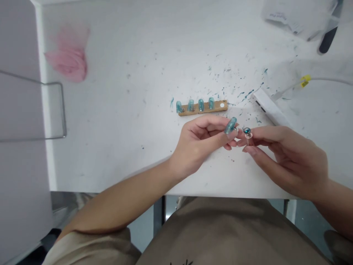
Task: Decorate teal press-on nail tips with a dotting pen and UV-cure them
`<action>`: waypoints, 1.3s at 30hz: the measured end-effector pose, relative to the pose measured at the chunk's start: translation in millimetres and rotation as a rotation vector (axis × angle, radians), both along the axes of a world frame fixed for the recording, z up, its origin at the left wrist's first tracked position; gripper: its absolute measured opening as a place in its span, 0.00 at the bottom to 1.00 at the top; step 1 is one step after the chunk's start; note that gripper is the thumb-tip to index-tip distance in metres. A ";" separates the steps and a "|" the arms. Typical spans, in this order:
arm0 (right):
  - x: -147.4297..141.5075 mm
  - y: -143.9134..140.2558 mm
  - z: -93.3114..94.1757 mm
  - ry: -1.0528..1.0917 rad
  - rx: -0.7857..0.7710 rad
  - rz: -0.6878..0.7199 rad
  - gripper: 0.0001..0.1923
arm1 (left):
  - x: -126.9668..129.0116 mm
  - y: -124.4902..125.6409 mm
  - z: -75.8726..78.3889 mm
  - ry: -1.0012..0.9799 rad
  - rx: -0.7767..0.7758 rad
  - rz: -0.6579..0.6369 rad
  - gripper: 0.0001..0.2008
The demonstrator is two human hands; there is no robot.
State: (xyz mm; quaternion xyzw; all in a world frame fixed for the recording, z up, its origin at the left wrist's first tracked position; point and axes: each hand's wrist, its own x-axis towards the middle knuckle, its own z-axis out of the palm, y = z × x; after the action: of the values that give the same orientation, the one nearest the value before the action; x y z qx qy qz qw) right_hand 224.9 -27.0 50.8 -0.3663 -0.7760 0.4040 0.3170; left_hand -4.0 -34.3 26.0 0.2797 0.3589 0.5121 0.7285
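Observation:
My left hand (pixel 201 141) is closed, its thumb and fingers pinching a glossy teal false nail (pixel 230 126) with a small clear piece beside it. Just to the right, my right hand (pixel 292 158) pinches a small clear-stemmed piece topped by a round, dark teal gem-like disc (pixel 247 130). The fingertips of both hands nearly meet, and some are hidden behind the pieces. Beyond my left hand lies a narrow wooden strip (pixel 202 109), with several teal false nails (pixel 201 105) standing along it and a white dot at its right end.
Teal and dark paint specks mark the white table (pixel 110 110). A white hub (pixel 270 106) with a cable lies to the right. Pink gauzy cloth (pixel 67 62) rests at the far left, near a metal wire frame (pixel 64 110). Plastic packaging (pixel 300 16) and a dark-handled tool (pixel 328 40) occupy the upper right.

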 end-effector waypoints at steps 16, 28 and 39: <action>2.9 -3.1 -4.2 -0.067 0.004 0.001 0.11 | -1.9 0.2 -3.3 -0.074 0.027 -0.028 0.11; 3.1 3.4 0.8 -0.054 0.108 0.089 0.10 | -1.7 0.9 -3.5 -0.077 0.016 -0.028 0.10; 5.8 -1.1 -3.0 -0.067 -0.030 0.002 0.11 | -1.0 1.9 -3.0 -0.070 -0.011 -0.023 0.10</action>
State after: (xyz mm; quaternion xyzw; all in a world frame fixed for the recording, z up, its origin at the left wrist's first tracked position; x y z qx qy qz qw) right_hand 230.7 -28.1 47.8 -0.3833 -0.7803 0.4037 0.2849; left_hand -5.0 -32.5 23.0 0.2616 0.3330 0.5113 0.7478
